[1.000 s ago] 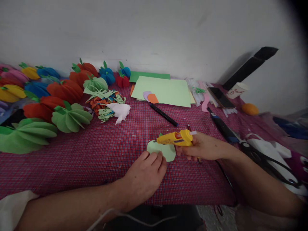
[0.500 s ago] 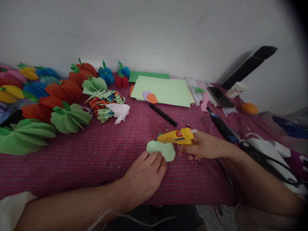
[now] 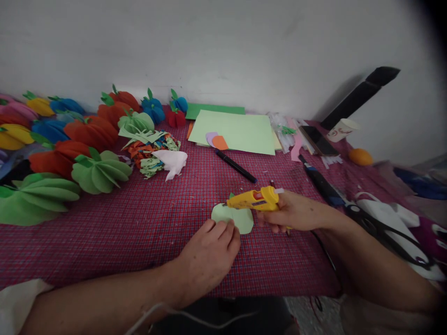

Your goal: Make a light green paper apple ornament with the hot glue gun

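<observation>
A yellow hot glue gun (image 3: 256, 199) is gripped in my right hand (image 3: 291, 211), its nozzle pointing left, at or just above the upper part of a pale green paper cutout (image 3: 244, 220). The rounded cutout has a crease down its middle and a darker green bit of paper (image 3: 232, 195) at its top. My left hand (image 3: 211, 251) lies over the lower edge of the cutout, fingers curled together and holding it down; the fingertips are partly hidden.
Several folded paper pumpkins (image 3: 101, 172) fill the left side, beside paper scraps (image 3: 145, 153). Behind the cutout lie a black marker (image 3: 235, 166) and pale green sheets (image 3: 237, 130). To the right are a phone (image 3: 318, 140), a paper cup (image 3: 342, 130), an orange (image 3: 361, 157) and scissors (image 3: 366, 223).
The glue gun's nozzle has shifted very slightly left over the cutout. My left hand stays in place, and the whole view has drifted a little.
</observation>
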{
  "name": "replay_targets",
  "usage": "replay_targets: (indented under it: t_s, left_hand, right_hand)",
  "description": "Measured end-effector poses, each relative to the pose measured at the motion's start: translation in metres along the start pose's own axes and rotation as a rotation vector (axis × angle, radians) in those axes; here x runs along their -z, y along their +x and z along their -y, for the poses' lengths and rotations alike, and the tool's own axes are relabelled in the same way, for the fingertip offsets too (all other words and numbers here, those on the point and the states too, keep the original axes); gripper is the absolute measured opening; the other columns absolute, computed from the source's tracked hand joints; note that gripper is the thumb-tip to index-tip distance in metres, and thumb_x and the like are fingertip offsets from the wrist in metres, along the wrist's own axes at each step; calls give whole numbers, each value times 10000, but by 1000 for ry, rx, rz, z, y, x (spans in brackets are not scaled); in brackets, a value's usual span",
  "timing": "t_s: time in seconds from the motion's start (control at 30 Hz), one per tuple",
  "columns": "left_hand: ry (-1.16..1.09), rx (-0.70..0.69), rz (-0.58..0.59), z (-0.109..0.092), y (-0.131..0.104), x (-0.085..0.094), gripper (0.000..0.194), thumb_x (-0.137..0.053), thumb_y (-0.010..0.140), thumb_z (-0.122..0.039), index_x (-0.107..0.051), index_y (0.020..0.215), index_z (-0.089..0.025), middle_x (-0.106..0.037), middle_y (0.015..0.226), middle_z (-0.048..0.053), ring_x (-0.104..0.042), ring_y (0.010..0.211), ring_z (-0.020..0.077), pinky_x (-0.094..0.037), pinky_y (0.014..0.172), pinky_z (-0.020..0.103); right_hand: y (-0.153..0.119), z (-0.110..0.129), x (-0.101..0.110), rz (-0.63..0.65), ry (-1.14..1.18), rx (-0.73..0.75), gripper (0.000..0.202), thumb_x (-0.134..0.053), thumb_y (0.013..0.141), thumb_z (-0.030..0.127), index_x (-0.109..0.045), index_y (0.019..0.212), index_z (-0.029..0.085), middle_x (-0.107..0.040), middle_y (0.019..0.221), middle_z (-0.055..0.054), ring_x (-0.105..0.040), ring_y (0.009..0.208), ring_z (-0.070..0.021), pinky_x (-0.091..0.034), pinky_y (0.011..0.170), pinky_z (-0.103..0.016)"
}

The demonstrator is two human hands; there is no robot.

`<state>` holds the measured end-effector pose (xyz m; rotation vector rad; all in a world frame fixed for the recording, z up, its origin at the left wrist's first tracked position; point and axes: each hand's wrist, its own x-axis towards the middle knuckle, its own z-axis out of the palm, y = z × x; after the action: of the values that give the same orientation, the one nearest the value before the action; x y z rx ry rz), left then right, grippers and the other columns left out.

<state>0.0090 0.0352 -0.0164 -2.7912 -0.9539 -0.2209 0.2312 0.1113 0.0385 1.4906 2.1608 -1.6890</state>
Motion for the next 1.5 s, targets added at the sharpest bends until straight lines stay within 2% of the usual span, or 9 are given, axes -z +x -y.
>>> replay_targets:
  t_s: [0.13,0.37,0.67,0.83,0.97,1.2,1.4,1.5]
  left_hand:
    - [0,-1,-3,0,0,0,287,-456,862,-195,-541,1121,-104,-590,1162,106,-512,981,210,-382,803,352]
    - [-1,3,-8,0,1,2,290,-462,858,-193,-542,1120,-100,-592,1160,102,-512,978,210,-383,814,356]
    - [0,1,-11,0,0,-1,287,-464,857,-198,-544,1118,-107,-599,1152,102,-521,967,206,-383,804,348]
    - [1,2,-17,0,1,-1,286,-464,852,-188,-545,1112,-102,-598,1152,100,-518,969,209,-380,801,349]
    - [8,0,-33,1,1,0,280,-462,851,-188,-553,1102,-103,-607,1142,95,-521,954,208,-382,798,350]
    - [9,0,-15,0,0,3,283,-451,859,-189,-550,1111,-107,-601,1152,97,-520,965,206,-386,797,350]
    - [10,1,-24,0,0,0,282,-459,859,-195,-551,1111,-108,-601,1151,98,-519,970,204,-382,802,350]
    - [10,-1,-32,-1,0,-1,276,-469,854,-200,-559,1097,-103,-608,1136,97,-522,957,204,-382,798,351]
  right_hand:
    - [-1,-6,2,1,31,57,260,-541,808,374,-582,927,146,-584,609,15,-537,468,-72,-442,405,-161]
    - [-5,-15,6,5,12,28,313,-515,820,440,-597,909,151,-594,602,7,-559,479,-95,-456,412,-186]
    - [-3,-3,1,-20,20,7,298,-537,801,366,-605,974,133,-555,569,27,-505,441,-68,-435,404,-168]
    - [0,0,-1,-9,0,24,271,-549,782,357,-624,903,127,-586,597,8,-517,449,-70,-447,417,-176]
    - [1,-2,-1,-13,-43,12,288,-528,804,373,-617,927,128,-575,551,17,-519,438,-74,-438,406,-171]
    - [-3,-10,4,-9,26,21,265,-528,810,389,-594,882,143,-566,584,20,-524,460,-77,-446,416,-176]
    - [-5,-11,5,-16,40,1,300,-532,809,377,-587,971,130,-551,582,27,-521,458,-77,-455,432,-183]
    - [-4,-9,4,-12,22,2,283,-529,807,382,-597,925,134,-559,575,22,-526,455,-81,-449,422,-183]
